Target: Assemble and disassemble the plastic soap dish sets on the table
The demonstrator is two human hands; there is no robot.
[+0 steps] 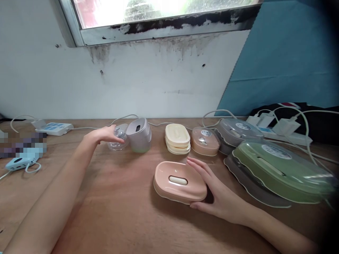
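Note:
A peach-coloured oval soap-box-like case [165, 178], with a cream bar in a slot on its top, lies on the wooden table. My right hand [212, 190] clasps its right end, fingers at the far edge and thumb at the near edge. Farther back on the left, my left hand [108, 134] reaches round a clear plastic round piece [120, 139], thumb in front; part of the grip is hidden. Just right of that piece stand nested greyish cups [139, 135] with a dark slot in the top one. Stacked cream cases [177, 135] sit behind the peach case.
Behind my right hand are a clear-covered peach case [206, 141], a grey lidded case [235, 130] and a large green lidded case [278, 169]. Power strips [57, 128] with cables lie at both sides. A light-blue device [22, 160] rests at left. A wall bounds the table's back.

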